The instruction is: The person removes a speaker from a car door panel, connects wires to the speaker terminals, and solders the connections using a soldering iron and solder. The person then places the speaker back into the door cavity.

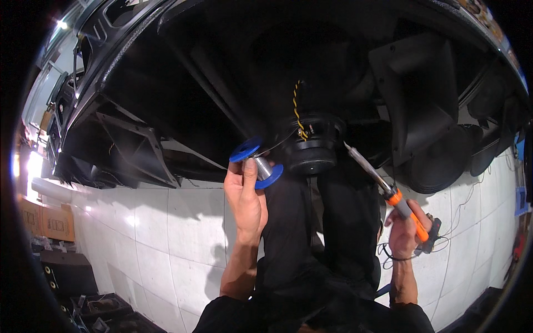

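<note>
Fingers of my left hand (246, 200) are wrapped round a blue spool of solder wire (263, 168). A thin strand of solder runs from the spool up toward the terminal of a black round speaker driver (315, 158). Whether its tip touches the terminal is too small to tell. A twisted yellow-and-black wire (297, 105) comes down to that terminal from the dark cabinet above. In my right hand (404, 233) is a soldering iron (400, 201) with an orange and grey handle. Its tip points up and left, just right of the driver and apart from it.
Large black speaker cabinets (183, 72) spread across the top. A black horn (416, 94) and round black drivers (444, 161) stand at the right. Thin cables lie on the white tiled floor (150, 233). Cardboard boxes (55, 223) and black crates (100, 305) are at the left.
</note>
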